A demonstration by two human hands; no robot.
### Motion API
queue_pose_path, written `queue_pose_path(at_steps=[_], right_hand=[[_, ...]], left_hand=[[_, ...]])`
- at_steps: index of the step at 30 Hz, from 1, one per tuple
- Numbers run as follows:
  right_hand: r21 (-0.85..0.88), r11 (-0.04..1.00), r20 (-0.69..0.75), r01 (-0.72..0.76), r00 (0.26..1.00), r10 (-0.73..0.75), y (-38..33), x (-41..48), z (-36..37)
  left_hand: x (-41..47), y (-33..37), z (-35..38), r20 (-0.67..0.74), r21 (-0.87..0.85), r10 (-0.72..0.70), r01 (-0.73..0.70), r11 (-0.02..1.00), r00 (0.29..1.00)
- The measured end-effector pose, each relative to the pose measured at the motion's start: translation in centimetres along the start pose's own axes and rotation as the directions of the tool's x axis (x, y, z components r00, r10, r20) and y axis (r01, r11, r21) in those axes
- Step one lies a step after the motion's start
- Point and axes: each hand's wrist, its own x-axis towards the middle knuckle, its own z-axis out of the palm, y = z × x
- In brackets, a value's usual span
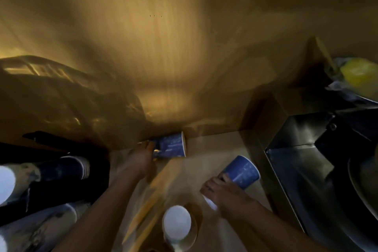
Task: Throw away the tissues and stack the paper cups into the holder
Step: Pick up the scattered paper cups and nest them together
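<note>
My left hand [141, 159] grips a blue paper cup [171, 145] that lies on its side against the wooden back wall, its mouth to the right. My right hand [227, 192] holds a second blue paper cup [241, 172] tilted, rim toward the upper right; something white shows under that hand. A third cup [178, 225] stands upright at the bottom centre, its white inside showing. At the left, a stack of blue cups [67, 168] lies sideways in a dark holder [61, 190]. No tissue can be made out.
The wooden counter [214, 149] is dim and the picture is blurred. A steel bin opening [302, 159] sits at the right. Above it lies a yellow object with crumpled wrapping [358, 75]. More white-mouthed cups [6, 182] crowd the left edge.
</note>
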Motion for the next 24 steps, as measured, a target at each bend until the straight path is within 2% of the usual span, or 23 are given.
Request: queue_pose_path(at_steps=[4,9,14,16,18,20,24], right_hand=[[0.028,0.999,0.088,-0.023,0.996,0.020,0.5,0.5,0.2],[0.053,0.998,0.155,-0.033,0.988,0.025,1.2,1.0,0.0],[0.063,0.997,0.188,-0.043,0.982,0.030,1.1,1.0,-0.5],[0.081,0.996,0.184,-0.037,0.983,0.021,1.0,0.8,-0.8],[0.095,0.995,0.179,-0.043,0.984,0.025,0.9,0.5,-1.1],[0.100,0.993,0.154,-0.055,0.987,0.039,0.7,0.4,-1.5],[0.164,0.982,0.008,-0.092,0.996,0.092,0.4,0.0,-2.7]], left_hand=[[2.7,-0.3,1.4,0.105,0.060,0.035,-0.041,0.997,0.994],[3.1,-1.5,2.9,0.156,0.094,-0.087,0.073,0.993,0.984],[1.9,-2.7,2.6,0.222,-0.028,-0.136,0.146,0.989,0.965],[1.2,-2.3,1.4,0.230,-0.217,-0.142,0.193,0.957,0.963],[0.3,-1.5,-0.1,0.177,-0.417,-0.126,0.190,0.889,0.976],[-0.5,-0.5,-1.9,0.110,-0.509,-0.143,0.179,0.842,0.984],[-2.6,1.0,-6.0,-0.073,-0.478,-0.139,0.087,0.874,0.988]])
